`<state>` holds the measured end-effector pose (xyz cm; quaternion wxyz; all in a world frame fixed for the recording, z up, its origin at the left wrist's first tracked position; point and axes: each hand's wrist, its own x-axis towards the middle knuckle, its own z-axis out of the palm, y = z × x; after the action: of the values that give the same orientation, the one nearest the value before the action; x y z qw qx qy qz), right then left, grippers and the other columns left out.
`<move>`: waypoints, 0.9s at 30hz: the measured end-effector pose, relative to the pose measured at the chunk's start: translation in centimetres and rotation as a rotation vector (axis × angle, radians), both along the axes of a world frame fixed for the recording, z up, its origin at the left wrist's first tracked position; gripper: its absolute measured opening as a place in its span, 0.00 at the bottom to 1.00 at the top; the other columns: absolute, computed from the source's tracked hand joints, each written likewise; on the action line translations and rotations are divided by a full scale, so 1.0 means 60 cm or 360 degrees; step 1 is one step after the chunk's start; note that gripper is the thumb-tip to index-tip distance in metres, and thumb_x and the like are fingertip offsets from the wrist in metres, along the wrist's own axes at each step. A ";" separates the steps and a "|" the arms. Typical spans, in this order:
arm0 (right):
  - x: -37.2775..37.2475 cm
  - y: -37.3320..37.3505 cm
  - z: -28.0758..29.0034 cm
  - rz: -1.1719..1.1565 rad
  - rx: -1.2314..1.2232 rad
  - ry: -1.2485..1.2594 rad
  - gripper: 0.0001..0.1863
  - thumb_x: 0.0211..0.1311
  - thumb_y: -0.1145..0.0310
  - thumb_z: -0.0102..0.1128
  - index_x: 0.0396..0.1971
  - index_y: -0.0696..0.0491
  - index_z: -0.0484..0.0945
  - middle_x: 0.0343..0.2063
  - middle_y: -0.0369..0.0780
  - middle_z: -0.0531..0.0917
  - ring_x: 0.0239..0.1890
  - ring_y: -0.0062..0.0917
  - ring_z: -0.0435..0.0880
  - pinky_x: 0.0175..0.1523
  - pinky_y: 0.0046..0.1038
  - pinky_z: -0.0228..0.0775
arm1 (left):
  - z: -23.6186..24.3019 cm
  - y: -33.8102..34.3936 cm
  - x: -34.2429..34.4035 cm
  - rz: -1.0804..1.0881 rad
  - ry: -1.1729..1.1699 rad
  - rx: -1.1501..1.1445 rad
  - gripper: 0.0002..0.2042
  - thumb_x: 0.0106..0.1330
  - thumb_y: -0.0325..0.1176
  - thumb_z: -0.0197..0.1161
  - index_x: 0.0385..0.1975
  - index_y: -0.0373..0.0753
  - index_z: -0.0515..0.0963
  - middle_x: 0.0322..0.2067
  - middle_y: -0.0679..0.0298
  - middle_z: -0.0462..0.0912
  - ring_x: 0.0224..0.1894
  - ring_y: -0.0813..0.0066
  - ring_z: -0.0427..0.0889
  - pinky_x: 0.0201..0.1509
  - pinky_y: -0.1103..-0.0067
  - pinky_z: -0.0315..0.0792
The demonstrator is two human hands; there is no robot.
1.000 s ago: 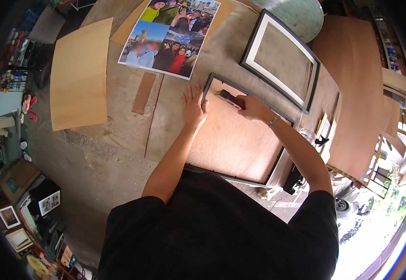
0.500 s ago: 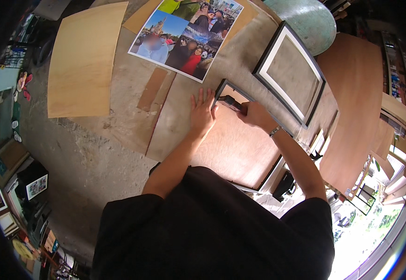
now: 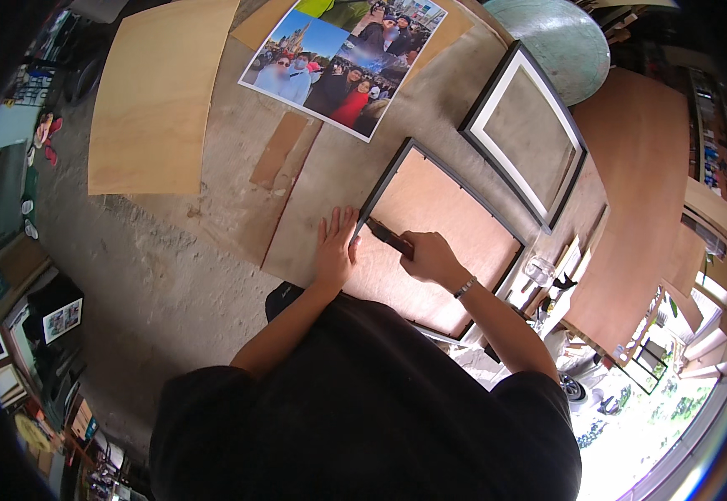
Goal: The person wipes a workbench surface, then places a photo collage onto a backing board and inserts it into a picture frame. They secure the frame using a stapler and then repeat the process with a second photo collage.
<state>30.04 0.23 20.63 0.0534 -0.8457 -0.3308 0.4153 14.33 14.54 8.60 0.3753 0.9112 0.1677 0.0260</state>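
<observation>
A black picture frame [image 3: 480, 198] lies in front of me, its pale wooden backing board [image 3: 440, 204] facing up. Small dark tabs show along the frame's inner edge. My right hand [image 3: 435, 260] is closed around a dark, elongated hand tool [image 3: 390, 239], whose exact kind I cannot make out. The tool's far end meets the frame's left inner edge. On the left, my left hand [image 3: 335, 257] lies with fingers stretched out, half on the table and against that same edge of the frame, close to the tool's tip.
A printed photo collage [image 3: 343, 63] lies beyond the frame. To the right rests another black frame with a white mat [image 3: 507, 169]. A plywood sheet [image 3: 151, 100] is at the left, a brown board [image 3: 631, 192] at the right. A round greenish top [image 3: 557, 46] stands behind.
Both hands have moved from the frame's far corner toward me along its left edge. The tool has gone with my right hand and now points at that left edge.
</observation>
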 end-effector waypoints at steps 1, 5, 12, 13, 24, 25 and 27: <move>0.000 0.003 -0.002 0.0039 -0.0018 -0.0048 0.14 0.51 0.60 0.59 0.35 0.52 0.81 0.24 0.46 0.84 0.30 0.42 0.84 0.42 0.42 0.73 | 0.002 -0.001 0.000 0.0010 0.0007 0.0035 0.29 0.67 0.35 0.56 0.68 0.37 0.60 0.68 0.57 0.64 0.71 0.55 0.58 0.73 0.54 0.50; 0.004 0.036 0.012 0.0027 -0.0155 -0.0146 0.12 0.50 0.60 0.59 0.29 0.53 0.81 0.20 0.46 0.83 0.26 0.43 0.83 0.41 0.40 0.75 | -0.002 -0.005 0.007 0.0013 0.0062 0.0179 0.28 0.68 0.36 0.56 0.68 0.39 0.61 0.68 0.58 0.64 0.71 0.55 0.59 0.72 0.54 0.51; -0.024 -0.031 0.017 0.0007 -0.0027 -0.0056 0.21 0.50 0.61 0.62 0.45 0.53 0.76 0.36 0.46 0.83 0.39 0.41 0.83 0.45 0.42 0.72 | -0.016 -0.003 0.007 0.0018 -0.0004 0.0097 0.27 0.69 0.36 0.55 0.68 0.40 0.62 0.68 0.57 0.64 0.72 0.56 0.58 0.73 0.55 0.50; -0.034 -0.043 0.021 0.0021 0.0028 -0.0180 0.22 0.50 0.61 0.63 0.45 0.54 0.75 0.36 0.45 0.83 0.39 0.41 0.83 0.45 0.42 0.71 | -0.019 0.003 0.008 0.0018 -0.0040 0.0062 0.27 0.69 0.37 0.55 0.68 0.40 0.62 0.68 0.57 0.64 0.72 0.56 0.58 0.73 0.55 0.50; -0.201 -0.005 0.009 -0.0039 0.0131 0.0191 0.12 0.52 0.63 0.62 0.35 0.51 0.79 0.30 0.42 0.84 0.34 0.38 0.83 0.45 0.38 0.67 | 0.023 0.071 -0.171 -0.0024 0.0206 -0.0802 0.18 0.64 0.31 0.62 0.55 0.49 0.78 0.35 0.59 0.75 0.38 0.60 0.77 0.43 0.72 0.71; -0.201 -0.002 0.013 -0.0037 0.0093 0.0165 0.12 0.51 0.62 0.63 0.34 0.51 0.79 0.30 0.43 0.84 0.34 0.39 0.83 0.45 0.39 0.67 | 0.004 0.062 -0.175 -0.0002 0.0107 -0.0829 0.19 0.64 0.31 0.62 0.55 0.51 0.79 0.33 0.59 0.74 0.37 0.60 0.77 0.41 0.71 0.71; -0.203 0.009 0.009 -0.0032 0.0023 0.0096 0.13 0.50 0.62 0.63 0.34 0.51 0.79 0.29 0.43 0.84 0.34 0.39 0.83 0.44 0.39 0.68 | -0.005 0.059 -0.160 0.0009 0.0111 -0.0785 0.19 0.63 0.31 0.63 0.56 0.52 0.78 0.34 0.60 0.75 0.37 0.60 0.78 0.40 0.71 0.72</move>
<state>17.85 0.76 21.16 0.0738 -0.8356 -0.3237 0.4377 4.71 18.05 8.27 0.5803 0.7919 0.1845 -0.0461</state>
